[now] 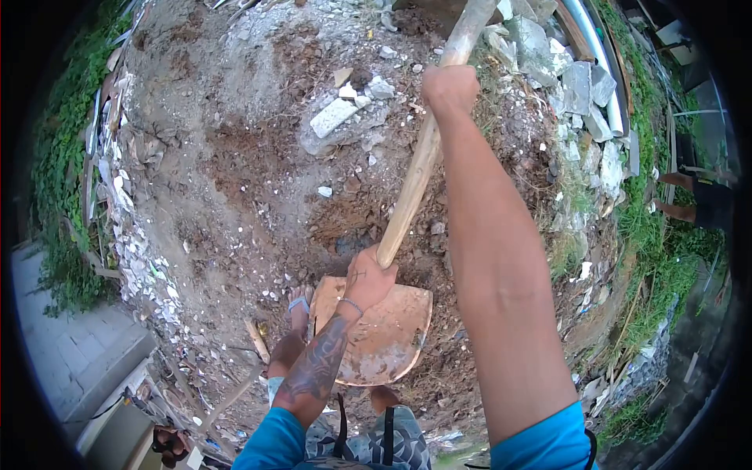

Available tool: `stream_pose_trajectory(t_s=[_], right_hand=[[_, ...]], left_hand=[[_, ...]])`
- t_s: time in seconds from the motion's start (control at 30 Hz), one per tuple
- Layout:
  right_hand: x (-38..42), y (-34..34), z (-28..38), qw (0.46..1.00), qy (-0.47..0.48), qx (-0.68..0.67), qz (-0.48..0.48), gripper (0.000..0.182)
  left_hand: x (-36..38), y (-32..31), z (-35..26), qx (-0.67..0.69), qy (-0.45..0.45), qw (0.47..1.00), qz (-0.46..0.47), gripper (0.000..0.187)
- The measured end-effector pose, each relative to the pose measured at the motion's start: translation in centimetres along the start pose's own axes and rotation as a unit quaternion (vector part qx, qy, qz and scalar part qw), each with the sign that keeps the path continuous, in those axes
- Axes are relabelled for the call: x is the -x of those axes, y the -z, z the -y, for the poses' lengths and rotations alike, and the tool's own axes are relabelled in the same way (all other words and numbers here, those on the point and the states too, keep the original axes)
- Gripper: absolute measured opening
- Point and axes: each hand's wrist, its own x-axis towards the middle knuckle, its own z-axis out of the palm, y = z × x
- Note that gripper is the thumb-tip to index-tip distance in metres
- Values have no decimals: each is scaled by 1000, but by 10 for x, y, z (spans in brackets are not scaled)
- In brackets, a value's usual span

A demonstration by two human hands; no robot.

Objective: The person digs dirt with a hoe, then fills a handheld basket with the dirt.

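A long, worn wooden handle [419, 168] runs slantwise from the lower middle up past the top edge. What is fixed to its far end cannot be made out. My left hand [370, 280], on a tattooed arm with a bracelet, is closed around the near end. Farther up, my right hand [450, 88] grips the same handle with its fingers wrapped round it. Below my left hand is a broad, rust-coloured, dirt-smeared piece [388, 333] with a straight top edge and a rounded lower edge. My left hand and forearm hide part of it.
Loose soil [258, 180] with rubble surrounds my sandalled foot [298, 304]. A white broken chunk [334, 117] lies ahead. Concrete pieces [578, 88] and a pale pipe [599, 55] line the right. Another person [697, 200] stands far right. A paved surface [74, 321] is at left.
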Motion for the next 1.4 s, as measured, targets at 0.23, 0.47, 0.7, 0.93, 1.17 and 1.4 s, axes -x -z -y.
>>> stream_pose_trajectory(t_s=[0.23,0.47,0.7,0.93,1.17,1.4], right_hand=[[-41,-37,-41,992,71,45,-94,54],[-45,-25,-37,998,-42,-45,-24,41],[-67,-33,-53,986,38,132,-94,51],[-107,-17,-104,997,54,-15,61,41],[-128,-4,-196,962,113,-217,119,32],[109,18,-484,989,-57,-127,53,33]], left_hand=[[-33,-4,24,-12,9,999,37,38],[-30,14,10,-37,11,994,100,46],[-30,16,-1,-69,48,991,105,38],[-29,-54,-2,-85,61,994,33,34],[-53,-117,12,-218,14,975,-33,34],[-56,-70,19,-228,-3,974,-8,23]])
